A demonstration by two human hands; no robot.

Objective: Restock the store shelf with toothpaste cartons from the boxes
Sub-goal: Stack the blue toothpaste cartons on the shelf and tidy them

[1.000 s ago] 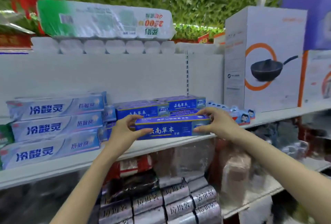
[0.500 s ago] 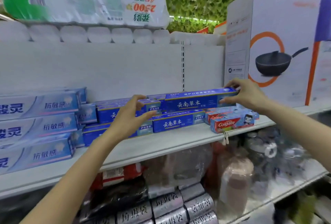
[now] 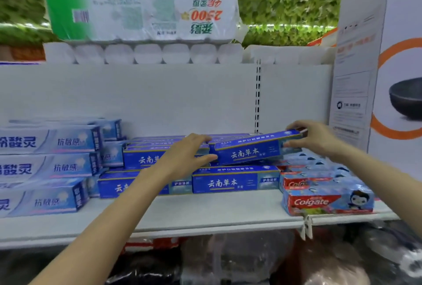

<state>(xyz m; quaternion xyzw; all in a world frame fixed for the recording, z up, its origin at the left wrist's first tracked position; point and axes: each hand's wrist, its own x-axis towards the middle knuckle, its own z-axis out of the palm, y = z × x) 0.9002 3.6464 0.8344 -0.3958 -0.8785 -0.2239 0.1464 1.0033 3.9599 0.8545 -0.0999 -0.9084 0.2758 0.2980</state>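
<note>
White steel, and a middle stack of blue card one carton short of level.

The long white metal shelf (image 3: 205, 216) keeps brands in blocks, labels outward: pale blue rectangular cartons (image 3: 45, 168) on the left, dark blue cardboard toothpaste cartons (image 3: 228, 182) stacked in the middle, and red-and-blue Colgate cartons (image 3: 319, 202) on the right. One more dark blue carton (image 3: 249, 152) sits tilted over the stack's right half, right end higher, probably so that it drops flat into the gap. The left hand (image 3: 185, 157) pinches its left end, fingers above and thumb below. The right hand (image 3: 312, 136) curls over the right end, steering it square.
</note>
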